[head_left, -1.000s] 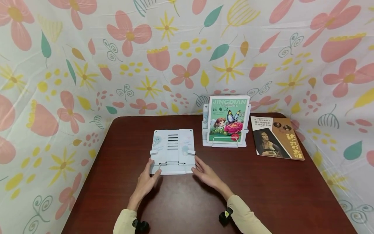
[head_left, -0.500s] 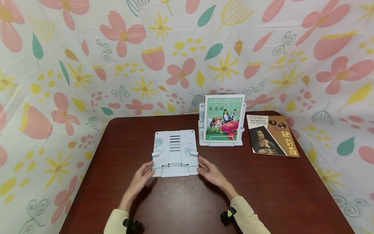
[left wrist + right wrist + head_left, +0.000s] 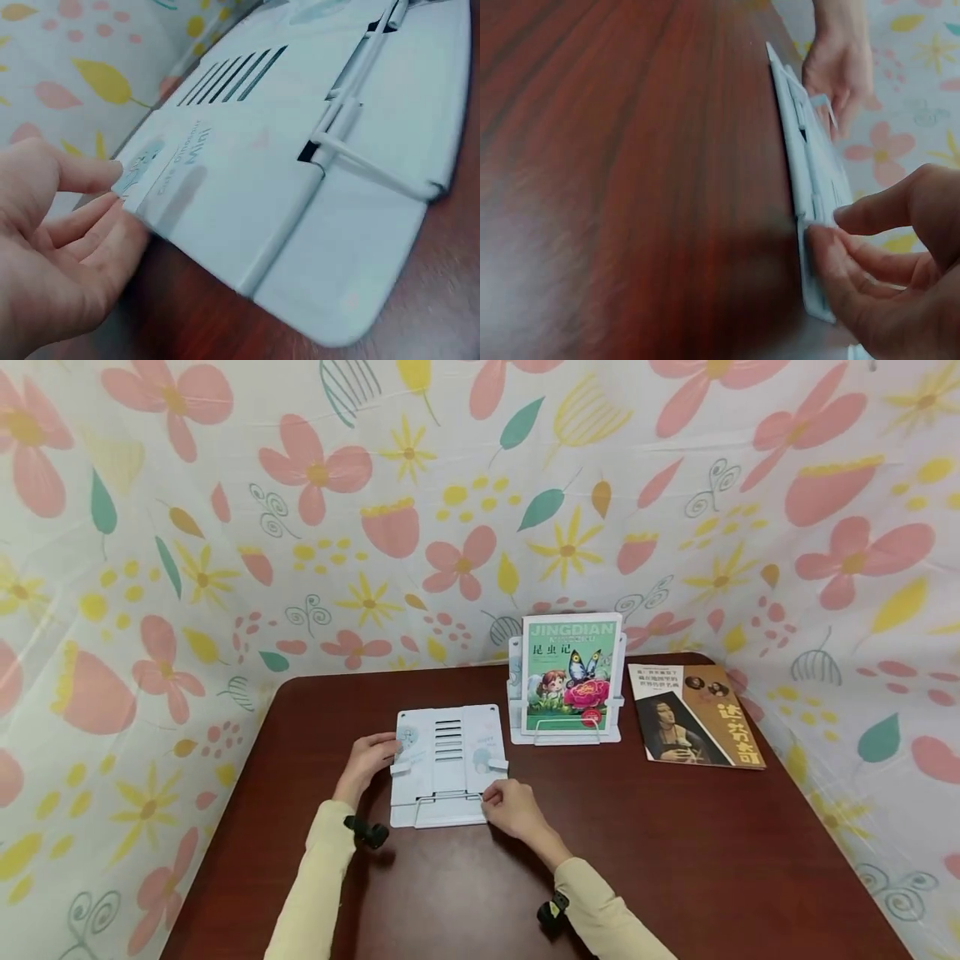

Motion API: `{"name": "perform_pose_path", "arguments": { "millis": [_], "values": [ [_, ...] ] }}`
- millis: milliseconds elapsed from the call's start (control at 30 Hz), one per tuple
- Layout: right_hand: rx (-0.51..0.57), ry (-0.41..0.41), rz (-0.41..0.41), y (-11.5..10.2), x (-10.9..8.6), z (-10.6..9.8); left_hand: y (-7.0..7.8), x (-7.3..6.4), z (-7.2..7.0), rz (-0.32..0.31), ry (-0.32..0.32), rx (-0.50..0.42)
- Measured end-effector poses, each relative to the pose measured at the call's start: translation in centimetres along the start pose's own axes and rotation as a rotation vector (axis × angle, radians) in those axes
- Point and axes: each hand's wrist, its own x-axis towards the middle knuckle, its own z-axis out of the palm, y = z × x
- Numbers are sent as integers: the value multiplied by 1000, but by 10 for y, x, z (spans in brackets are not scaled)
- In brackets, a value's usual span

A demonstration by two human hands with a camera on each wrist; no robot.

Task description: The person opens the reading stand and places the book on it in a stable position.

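A white book stand [image 3: 420, 783] lies folded flat on the table, with slots in its middle and a wire ledge [image 3: 375, 169] across its lower part. Small side clips stick out at left [image 3: 401, 769] and right [image 3: 498, 765]. My left hand [image 3: 366, 762] pinches the panel's left edge above the clip, its other fingers below the edge in the left wrist view. At the lower right corner, my right hand [image 3: 517, 810] has thumb and index finger curled at the stand's edge, close to the wire's end. The fingers hide that corner in the head view.
Behind and to the right, a second white stand [image 3: 515, 727] holds a green book [image 3: 573, 677] upright. A brown and white book [image 3: 693, 714] lies flat farther right. Flowered cloth [image 3: 465, 485] hangs behind the dark wooden table [image 3: 675, 852].
My left hand has moved up along the stand's left edge and now pinches it. My right hand's fingers, earlier straighter beside the stand, have curled in at its lower right corner.
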Motion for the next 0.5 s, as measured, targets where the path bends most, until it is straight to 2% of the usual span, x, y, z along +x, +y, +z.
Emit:
{"name": "perform_pose_path", "arguments": {
  "millis": [100,200,333,500],
  "values": [
    [-37,-1,-8,-6,4,4,0,2,4,20,57,65],
    [-91,-9,-9,-10,5,7,-2,-1,4,14,84,96],
    [-156,-39,-26,-12,4,10,-6,-1,0,3,74,76],
    [-117,-22,-33,-11,5,9,-9,8,-2,10,63,51]
  ]
}}
